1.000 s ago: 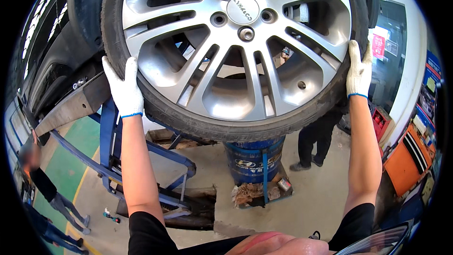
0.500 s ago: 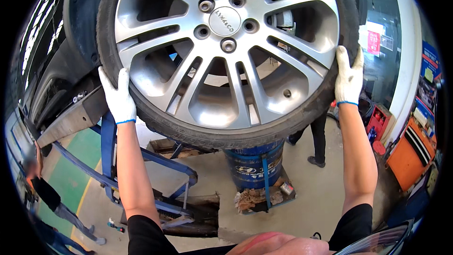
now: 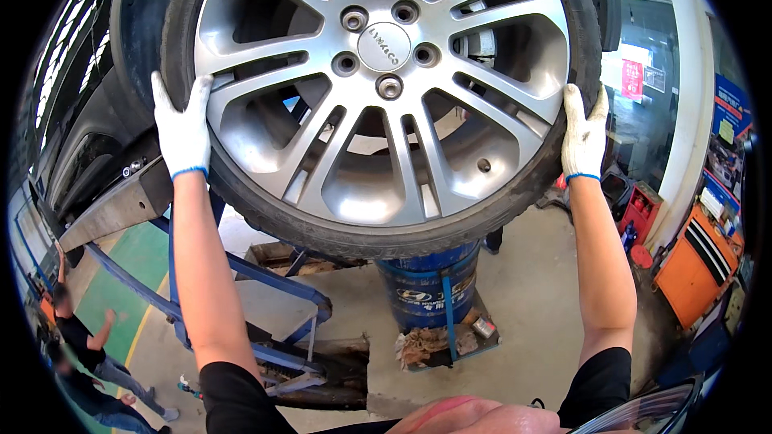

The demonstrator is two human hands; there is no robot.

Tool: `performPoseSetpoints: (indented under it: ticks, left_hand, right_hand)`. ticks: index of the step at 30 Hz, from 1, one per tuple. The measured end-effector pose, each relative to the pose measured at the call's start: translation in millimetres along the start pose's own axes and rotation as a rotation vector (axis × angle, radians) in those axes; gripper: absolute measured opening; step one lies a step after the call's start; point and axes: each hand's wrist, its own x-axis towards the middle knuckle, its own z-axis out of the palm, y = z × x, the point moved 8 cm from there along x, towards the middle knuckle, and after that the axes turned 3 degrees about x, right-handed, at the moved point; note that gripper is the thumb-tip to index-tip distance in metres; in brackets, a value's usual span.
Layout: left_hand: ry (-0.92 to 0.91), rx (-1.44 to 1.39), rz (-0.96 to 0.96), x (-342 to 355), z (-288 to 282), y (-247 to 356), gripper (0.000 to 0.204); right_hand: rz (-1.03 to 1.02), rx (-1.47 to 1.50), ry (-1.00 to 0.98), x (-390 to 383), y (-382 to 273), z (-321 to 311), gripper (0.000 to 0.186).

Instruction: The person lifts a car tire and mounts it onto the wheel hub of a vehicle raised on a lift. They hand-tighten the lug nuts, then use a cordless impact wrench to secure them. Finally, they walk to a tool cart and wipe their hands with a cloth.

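Observation:
A large wheel (image 3: 386, 205), with a silver multi-spoke rim and black tyre, stands before me at the car's wheel arch (image 3: 138, 32). My left hand (image 3: 183, 133), in a white knit glove with a blue cuff, grips the tyre's left side with its thumb toward the rim. On the opposite side my right hand (image 3: 584, 141), gloved alike, clasps the tyre with fingers upward. Both arms stretch forward and up. Around the round centre cap (image 3: 384, 46) are several recessed bolt holes. Brake parts (image 3: 478, 44) show between the spokes; the fingers behind the tyre are hidden.
A blue drum (image 3: 426, 293) stands below the wheel, with a tray (image 3: 492, 345) of rags at its foot. Blue lift arms (image 3: 265, 277) and a floor pit (image 3: 346, 374) lie left of it. An orange cabinet (image 3: 698, 269) is right. Two people (image 3: 88, 345) stand lower left.
My left hand has shifted up and outward along the tyre. The wheel sits slightly lower in view. Legs behind the drum have mostly gone from sight, and the people at lower left have moved.

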Motion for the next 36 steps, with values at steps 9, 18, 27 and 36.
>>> performPoseSetpoints:
  ticks: [9,18,27,36]
  left_hand:
    - [-0.028,0.055,0.024,33.2,9.2,-8.4,0.080]
    - [-0.076,0.036,0.100,55.2,10.5,6.5,0.072]
    - [-0.021,-0.007,0.164,52.7,14.6,14.1,0.071]
    - [0.009,0.130,0.182,54.9,16.4,16.3,0.069]
  right_hand:
    - [-0.114,0.008,0.013,8.0,-23.5,2.1,0.090]
    - [-0.110,0.005,0.037,3.0,-17.0,1.2,0.087]
    - [-0.068,0.011,0.043,-4.3,-11.8,3.6,0.082]
    - [-0.113,0.004,0.069,-3.8,-2.3,1.8,0.094]
